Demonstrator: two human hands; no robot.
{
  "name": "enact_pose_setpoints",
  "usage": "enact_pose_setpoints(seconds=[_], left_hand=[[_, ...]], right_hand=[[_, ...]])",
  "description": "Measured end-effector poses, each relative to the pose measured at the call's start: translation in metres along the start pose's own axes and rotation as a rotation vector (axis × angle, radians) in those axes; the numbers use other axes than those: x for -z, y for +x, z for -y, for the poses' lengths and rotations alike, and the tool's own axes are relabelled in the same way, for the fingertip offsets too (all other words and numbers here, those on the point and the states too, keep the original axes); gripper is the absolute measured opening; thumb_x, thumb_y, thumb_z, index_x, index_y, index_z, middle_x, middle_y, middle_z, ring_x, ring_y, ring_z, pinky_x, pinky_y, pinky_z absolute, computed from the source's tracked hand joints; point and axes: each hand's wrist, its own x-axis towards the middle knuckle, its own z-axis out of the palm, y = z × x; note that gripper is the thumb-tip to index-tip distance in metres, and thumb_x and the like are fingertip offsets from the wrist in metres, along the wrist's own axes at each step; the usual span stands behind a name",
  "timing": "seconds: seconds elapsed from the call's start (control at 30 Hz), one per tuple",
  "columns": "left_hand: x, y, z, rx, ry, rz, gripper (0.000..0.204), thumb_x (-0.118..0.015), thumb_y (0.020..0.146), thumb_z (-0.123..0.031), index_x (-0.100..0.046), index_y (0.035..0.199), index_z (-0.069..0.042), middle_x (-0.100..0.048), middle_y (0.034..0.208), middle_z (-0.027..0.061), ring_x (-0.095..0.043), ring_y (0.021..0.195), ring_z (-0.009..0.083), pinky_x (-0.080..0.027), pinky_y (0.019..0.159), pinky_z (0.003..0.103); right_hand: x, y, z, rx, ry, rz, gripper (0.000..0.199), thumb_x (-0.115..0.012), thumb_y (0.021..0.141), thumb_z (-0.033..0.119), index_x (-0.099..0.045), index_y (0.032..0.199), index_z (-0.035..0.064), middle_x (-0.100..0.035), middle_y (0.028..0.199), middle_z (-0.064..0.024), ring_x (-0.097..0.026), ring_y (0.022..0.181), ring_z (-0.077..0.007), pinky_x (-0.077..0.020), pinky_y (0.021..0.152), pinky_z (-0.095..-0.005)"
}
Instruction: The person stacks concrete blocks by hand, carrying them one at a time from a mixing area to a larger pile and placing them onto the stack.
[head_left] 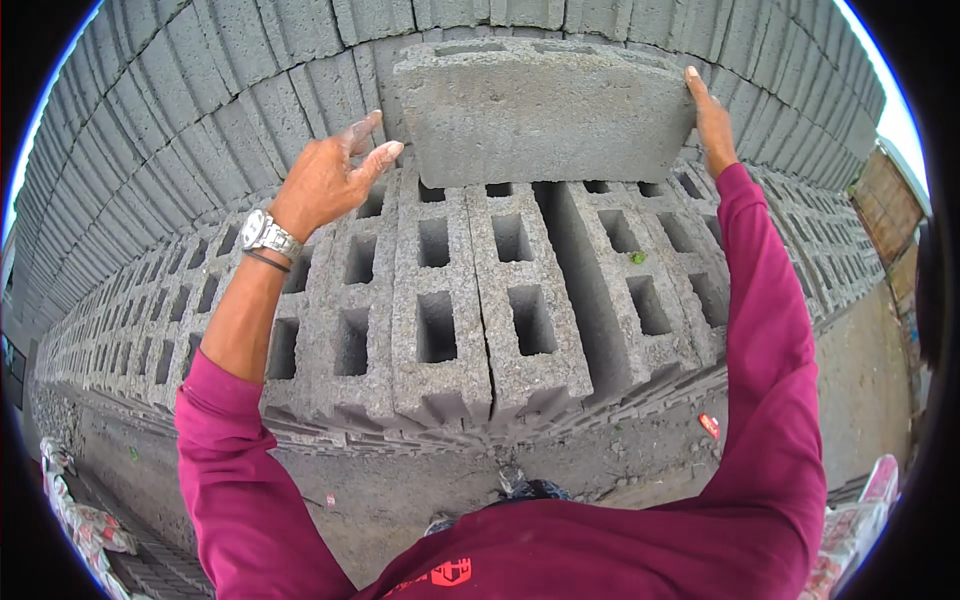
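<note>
A grey hollow concrete block point(550, 115) stands lengthwise across a row of other hollow blocks, its broad flat side facing me. My right hand point(712, 120) grips its right end, with a fingertip at the upper corner and the other fingers partly hidden. Just off the block's left end is my left hand point(335, 172), thumb and fingers apart, holding nothing. Beneath lie the packed hollow blocks point(437, 270), their square holes facing up. A dark gap point(580, 290) separates two of them near the middle.
Behind rises a tall stack of grey blocks point(180, 110), curving to both sides. Dirt ground point(390, 500) runs below the near row, with a small red wrapper point(709, 426) on it. Pale printed sacks point(95, 525) lie at the lower left. A brownish wall point(886, 205) stands far right.
</note>
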Motion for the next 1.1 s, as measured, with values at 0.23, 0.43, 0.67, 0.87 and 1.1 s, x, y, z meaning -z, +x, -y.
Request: enact_pose_setpoints(seconds=[0.23,0.43,0.67,0.87,1.1], left_hand=[[0.145,-0.245,0.034,0.246,-0.248,-0.334,0.044,-0.055,0.093,-0.025,-0.05,0.131,-0.004,-0.065,0.109,0.0182,-0.066,0.091,0.0203,-0.053,0.077,0.03],[0.171,-0.543,0.125,0.819,-0.502,-0.901,0.048,-0.041,0.098,-0.037,-0.053,0.125,0.001,-0.067,0.098,0.0131,-0.065,0.078,0.0132,-0.05,0.065,0.024],[0.047,-0.736,0.158,1.651,-1.249,-0.748,0.046,-0.051,0.094,-0.04,-0.057,0.112,0.002,-0.067,0.092,0.014,-0.065,0.073,0.0164,-0.051,0.057,0.027],[0.054,-0.825,0.244,1.581,-1.34,-0.972,0.059,-0.047,0.092,-0.052,-0.051,0.118,0.0,-0.062,0.105,0.0154,-0.064,0.086,0.0216,-0.054,0.067,0.034],[0.207,-0.875,0.426,0.885,-1.91,-1.934,0.064,-0.031,0.093,-0.057,-0.046,0.128,-0.005,-0.048,0.131,0.0156,-0.049,0.117,0.0303,-0.041,0.098,0.044]], right_hand=[[0.139,-0.17,0.145,0.107,0.373,-0.046,0.043,-0.061,0.087,0.036,-0.06,0.112,0.0009,-0.062,0.099,-0.0058,-0.055,0.086,-0.0116,-0.0388,0.073,-0.0278],[-0.001,-0.471,0.268,0.301,1.003,0.585,0.055,-0.054,0.085,0.043,-0.051,0.109,-0.0064,-0.055,0.086,-0.0159,-0.055,0.067,-0.0189,-0.0425,0.068,-0.0325],[-0.198,-0.799,0.403,-0.113,0.652,1.747,0.04,-0.055,0.093,0.034,-0.06,0.102,-0.0047,-0.061,0.086,-0.01,-0.059,0.072,-0.0178,-0.0456,0.068,-0.0277],[-0.275,-1.001,0.491,0.371,0.777,2.006,0.044,-0.05,0.095,0.037,-0.059,0.108,-0.0037,-0.061,0.1,-0.0168,-0.061,0.088,-0.0267,-0.0455,0.078,-0.0337],[-0.432,-1.201,0.56,0.999,0.844,1.865,0.053,-0.034,0.095,0.049,-0.054,0.126,0.0106,-0.054,0.123,-0.0092,-0.047,0.117,-0.0277,-0.0249,0.101,-0.0448]])
